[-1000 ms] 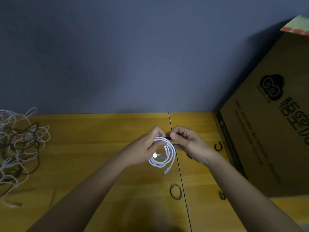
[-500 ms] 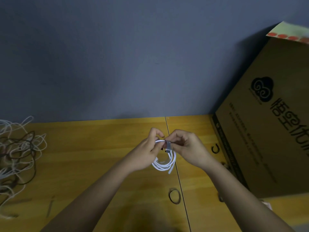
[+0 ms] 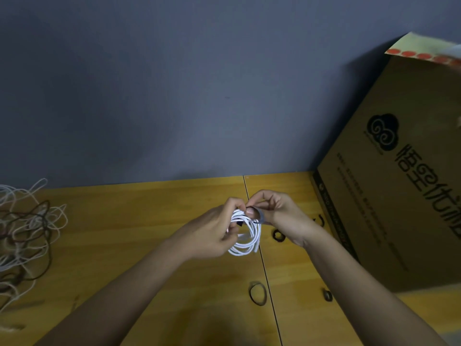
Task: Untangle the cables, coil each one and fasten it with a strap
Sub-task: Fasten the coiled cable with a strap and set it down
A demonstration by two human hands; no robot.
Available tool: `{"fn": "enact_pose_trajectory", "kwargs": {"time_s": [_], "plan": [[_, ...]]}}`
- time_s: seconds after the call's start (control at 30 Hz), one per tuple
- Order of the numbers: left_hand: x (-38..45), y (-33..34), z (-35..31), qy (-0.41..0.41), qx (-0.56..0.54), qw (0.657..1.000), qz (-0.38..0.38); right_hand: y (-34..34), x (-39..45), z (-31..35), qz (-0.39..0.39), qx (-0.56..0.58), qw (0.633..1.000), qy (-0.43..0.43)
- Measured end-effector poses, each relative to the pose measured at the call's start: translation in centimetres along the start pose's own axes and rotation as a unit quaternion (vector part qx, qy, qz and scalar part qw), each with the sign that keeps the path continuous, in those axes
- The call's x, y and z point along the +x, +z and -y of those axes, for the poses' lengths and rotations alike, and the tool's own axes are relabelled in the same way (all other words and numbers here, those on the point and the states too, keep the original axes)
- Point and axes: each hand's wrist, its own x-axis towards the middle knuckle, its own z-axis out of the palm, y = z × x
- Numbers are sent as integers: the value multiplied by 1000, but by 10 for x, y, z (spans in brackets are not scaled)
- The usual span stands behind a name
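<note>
Dim, uneven lighting, seemingly from above left, leaves the cardboard box casting shadow on the wall, the table near edge dark, with wide-angle bending and soft blur toward frame edges.

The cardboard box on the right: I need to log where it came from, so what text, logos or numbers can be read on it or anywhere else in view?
"悟空优" in large dark characters on the side of the cardboard box; the line runs on out of frame.
Cloud-swirl logo above the characters; the tiny text under it is unreadable.
Fine print lines and the dark strip along the box's edge: too small and blurred.
Nothing readable elsewhere.
</note>
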Motion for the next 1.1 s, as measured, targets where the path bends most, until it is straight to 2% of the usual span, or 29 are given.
{"fn": "enact_pose_trajectory", "kwargs": {"time_s": [0.17, 0.33, 0.63, 0.87, 1.1], "plan": [[3, 3, 0, -21, 11, 1000, -15, -2, -2, 1, 21, -50, 999, 2], [4, 1, 0, -23, -15, 999, -27, 5, -9, -7, -27, -119, 988, -92], [9, 6, 2, -2, -85, 991, -105, 5, -21, -12, -28, -80, 990, -113], [14, 14, -6, -11, -151, 971, -185, 12, -25, -18, -81, -75, 983, -148], [18, 12, -5, 1, -172, 972, -158, 17, -22, -18, -125, -47, 978, -157]]}}
